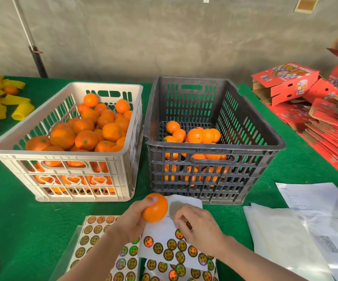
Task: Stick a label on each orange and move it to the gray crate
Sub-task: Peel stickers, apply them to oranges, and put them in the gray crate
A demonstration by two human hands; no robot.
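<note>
Left hand (130, 220) holds one orange (155, 207) above the green bench (22, 209), fingers wrapped round it — just in front of the gray crate (210, 179). Right hand (199, 226) rests on the sticker sheet (170, 248), fingers curled and pinched together at a label; grip detail unclear. White crate (66, 179) — piled with oranges; gray crate partly filled.

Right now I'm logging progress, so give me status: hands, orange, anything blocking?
Left hand gripping one orange. Right hand pinching at the sticker sheet, label not yet on. Path to gray crate unobstructed.
</note>
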